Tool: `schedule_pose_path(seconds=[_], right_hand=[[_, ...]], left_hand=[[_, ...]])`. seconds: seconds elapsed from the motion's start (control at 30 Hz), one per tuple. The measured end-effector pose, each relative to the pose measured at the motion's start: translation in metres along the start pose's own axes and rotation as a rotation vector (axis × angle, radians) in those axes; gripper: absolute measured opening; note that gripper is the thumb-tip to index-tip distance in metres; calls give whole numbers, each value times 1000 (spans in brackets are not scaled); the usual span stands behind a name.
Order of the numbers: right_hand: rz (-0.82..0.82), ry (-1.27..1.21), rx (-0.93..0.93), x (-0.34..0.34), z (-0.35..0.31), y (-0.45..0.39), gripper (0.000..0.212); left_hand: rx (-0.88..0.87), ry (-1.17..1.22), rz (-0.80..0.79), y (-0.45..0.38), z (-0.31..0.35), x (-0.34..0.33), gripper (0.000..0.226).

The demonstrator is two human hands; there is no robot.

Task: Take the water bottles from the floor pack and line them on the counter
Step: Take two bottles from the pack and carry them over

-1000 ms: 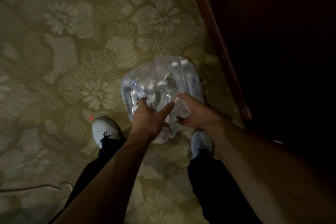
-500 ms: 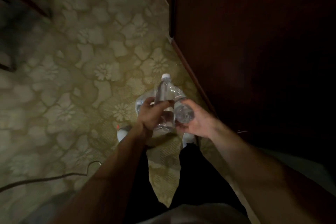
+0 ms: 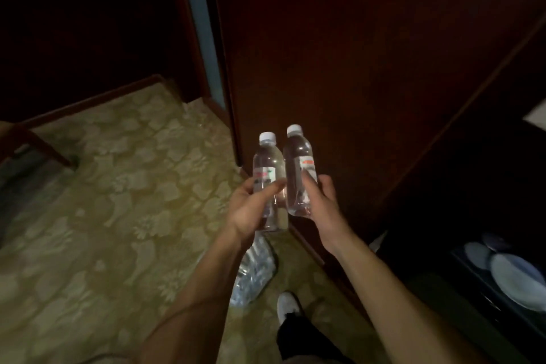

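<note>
Two clear water bottles with white caps are held upright, side by side, in front of the dark wooden cabinet. My left hand (image 3: 251,210) grips the left bottle (image 3: 267,168) around its lower half. My right hand (image 3: 320,201) grips the right bottle (image 3: 298,156) the same way. The two bottles touch or nearly touch at the shoulder. Below my left forearm, the plastic-wrapped pack (image 3: 254,275) of bottles lies on the patterned carpet, partly hidden by my arm.
A tall dark wooden cabinet (image 3: 369,83) fills the right and top. At the right lies a dark counter edge with a black tray (image 3: 461,269) holding white plates (image 3: 514,278). A chair leg (image 3: 44,148) stands at the left. My white shoe (image 3: 288,304) is beside the pack.
Both hands rose from the floor pack, each with a bottle. The right bottle turned from end-on to upright. My view lifted from the carpet towards the cabinet and counter.
</note>
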State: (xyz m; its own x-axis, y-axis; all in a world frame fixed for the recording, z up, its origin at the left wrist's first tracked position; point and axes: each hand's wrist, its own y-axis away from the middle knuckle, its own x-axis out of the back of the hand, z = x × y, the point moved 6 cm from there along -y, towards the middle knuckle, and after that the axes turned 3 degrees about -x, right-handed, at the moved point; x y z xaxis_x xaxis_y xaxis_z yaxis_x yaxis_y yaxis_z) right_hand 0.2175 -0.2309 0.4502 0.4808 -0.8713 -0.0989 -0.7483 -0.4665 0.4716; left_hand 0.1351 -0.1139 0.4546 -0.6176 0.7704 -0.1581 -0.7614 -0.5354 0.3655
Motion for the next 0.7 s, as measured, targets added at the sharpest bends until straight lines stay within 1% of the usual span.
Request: schedule_pose_path(seconds=[0.03, 0.07, 0.1, 0.17, 0.2, 0.23, 0.3, 0.37, 0.4, 0.47, 0.53, 0.6, 0.63, 0.7], right_hand=[[26, 18, 67, 7, -9, 14, 48], [53, 56, 111, 14, -17, 28, 46], [49, 87, 137, 18, -26, 44, 56], [29, 112, 146, 27, -44, 70, 87], [22, 104, 126, 32, -54, 85, 95], [0, 87, 102, 38, -63, 100, 93], [-46, 13, 69, 54, -79, 130, 73], [-40, -88, 103, 75, -94, 157, 51], [-26, -148, 134, 87, -101, 171, 46], [23, -201, 226, 113, -114, 198, 46], [82, -172, 332, 140, -129, 221, 47], [194, -148, 434, 171, -145, 246, 48], [253, -157, 472, 189, -152, 258, 47], [329, -174, 549, 224, -166, 285, 38]], left_hand=[[-33, 0, -1, 10, 6, -6, 26], [-61, 16, -10, 20, 11, -11, 24], [-85, 26, -26, 31, 18, -17, 26], [-147, 16, -86, 55, 35, -32, 38], [-183, 10, -128, 67, 44, -40, 40], [-209, 17, -182, 80, 53, -50, 38], [-217, 42, -257, 101, 68, -70, 37], [-222, 39, -324, 120, 85, -95, 42], [-238, 29, -369, 127, 94, -109, 44], [-273, 0, -441, 145, 115, -139, 47], [-323, -69, -521, 164, 134, -170, 39], [-367, -140, -580, 183, 146, -204, 32], [-394, -145, -603, 193, 150, -221, 33], [-455, -122, -646, 212, 157, -260, 34]])
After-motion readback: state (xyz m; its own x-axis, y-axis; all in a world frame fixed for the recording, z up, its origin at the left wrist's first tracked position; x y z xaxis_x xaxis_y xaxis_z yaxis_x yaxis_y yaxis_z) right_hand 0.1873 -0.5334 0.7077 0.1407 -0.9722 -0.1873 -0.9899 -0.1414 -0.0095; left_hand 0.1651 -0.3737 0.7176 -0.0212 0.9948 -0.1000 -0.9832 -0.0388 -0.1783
